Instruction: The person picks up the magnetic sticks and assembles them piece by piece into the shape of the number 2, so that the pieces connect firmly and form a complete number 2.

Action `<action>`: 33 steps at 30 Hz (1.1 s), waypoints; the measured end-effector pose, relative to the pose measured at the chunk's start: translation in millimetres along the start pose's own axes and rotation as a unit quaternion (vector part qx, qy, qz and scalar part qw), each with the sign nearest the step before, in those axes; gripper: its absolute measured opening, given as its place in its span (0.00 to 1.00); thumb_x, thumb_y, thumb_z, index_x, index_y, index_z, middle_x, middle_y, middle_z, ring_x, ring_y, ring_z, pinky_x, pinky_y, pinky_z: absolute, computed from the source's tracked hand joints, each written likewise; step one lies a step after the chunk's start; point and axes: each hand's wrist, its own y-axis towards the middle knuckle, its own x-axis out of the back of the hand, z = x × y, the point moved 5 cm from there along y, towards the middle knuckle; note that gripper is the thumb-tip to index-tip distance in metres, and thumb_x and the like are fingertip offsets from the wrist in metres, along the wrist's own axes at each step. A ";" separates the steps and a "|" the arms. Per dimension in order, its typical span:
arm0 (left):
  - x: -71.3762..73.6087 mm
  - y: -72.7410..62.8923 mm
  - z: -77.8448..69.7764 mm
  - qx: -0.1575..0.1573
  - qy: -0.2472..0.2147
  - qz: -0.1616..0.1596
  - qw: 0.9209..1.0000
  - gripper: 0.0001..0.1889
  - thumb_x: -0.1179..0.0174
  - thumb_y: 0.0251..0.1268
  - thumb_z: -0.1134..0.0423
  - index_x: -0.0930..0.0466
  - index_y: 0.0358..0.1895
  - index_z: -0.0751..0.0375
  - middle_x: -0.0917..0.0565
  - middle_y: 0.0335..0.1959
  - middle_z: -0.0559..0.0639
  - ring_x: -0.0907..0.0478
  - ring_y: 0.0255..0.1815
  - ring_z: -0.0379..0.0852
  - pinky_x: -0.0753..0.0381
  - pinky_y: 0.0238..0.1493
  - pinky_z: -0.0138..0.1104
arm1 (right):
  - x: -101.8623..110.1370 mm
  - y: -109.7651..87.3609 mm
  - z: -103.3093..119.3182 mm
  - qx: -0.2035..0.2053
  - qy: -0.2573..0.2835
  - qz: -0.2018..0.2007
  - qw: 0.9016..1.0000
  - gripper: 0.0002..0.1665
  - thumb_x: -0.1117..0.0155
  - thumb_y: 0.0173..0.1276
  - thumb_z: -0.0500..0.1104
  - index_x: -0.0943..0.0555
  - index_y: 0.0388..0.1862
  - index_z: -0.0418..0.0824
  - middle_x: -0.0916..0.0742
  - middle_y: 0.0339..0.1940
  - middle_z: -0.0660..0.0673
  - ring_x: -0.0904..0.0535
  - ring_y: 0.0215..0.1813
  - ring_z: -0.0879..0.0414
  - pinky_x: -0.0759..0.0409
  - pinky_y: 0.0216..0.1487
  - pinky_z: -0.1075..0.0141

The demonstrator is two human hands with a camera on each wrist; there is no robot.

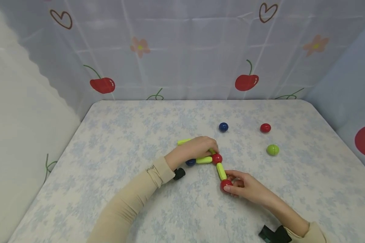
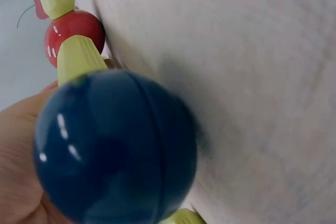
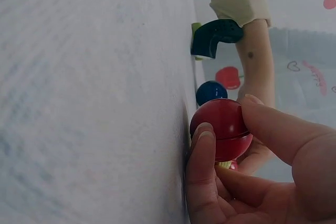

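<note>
Now, left hand: forearm slanting across the desk, knuckles up, fingers curled down and clamped on the middle red ball.
Right hand: forearm from the near right, thumb and fingers pinching the end red ball.
Yellow-green stick: between those two balls.
Attached blue ball: beside the left wrist, on another stick.
Farther off: loose blue ball, loose red ball, green ball, well apart.
</note>
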 end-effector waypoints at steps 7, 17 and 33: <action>0.1 -0.4 -1.3 -0.016 0.023 -0.005 1.000 0.10 0.42 0.65 0.69 0.15 0.45 0.55 0.20 0.39 0.46 0.26 0.40 0.38 0.31 0.43 0.25 | 0.1 0.6 -1.1 -0.007 0.008 -0.003 1.000 0.37 0.37 0.66 0.42 0.38 0.65 0.22 0.23 0.41 0.41 0.25 0.28 0.55 0.25 0.27 0.67; 0.7 -1.1 -4.8 -0.031 0.050 0.002 0.998 0.11 0.43 0.66 0.69 0.15 0.46 0.56 0.20 0.39 0.47 0.27 0.39 0.38 0.31 0.43 0.25 | -0.1 0.4 -1.8 -0.004 0.008 -0.007 1.000 0.36 0.37 0.66 0.42 0.38 0.64 0.22 0.22 0.41 0.41 0.24 0.27 0.55 0.25 0.27 0.67; 3.6 -5.0 3.1 0.008 0.064 -0.059 0.996 0.10 0.44 0.68 0.65 0.16 0.48 0.55 0.20 0.39 0.47 0.26 0.35 0.39 0.30 0.43 0.29 | -0.5 -0.1 -2.7 -0.017 0.016 -0.012 1.000 0.38 0.36 0.66 0.44 0.38 0.64 0.22 0.22 0.41 0.40 0.24 0.30 0.53 0.24 0.29 0.66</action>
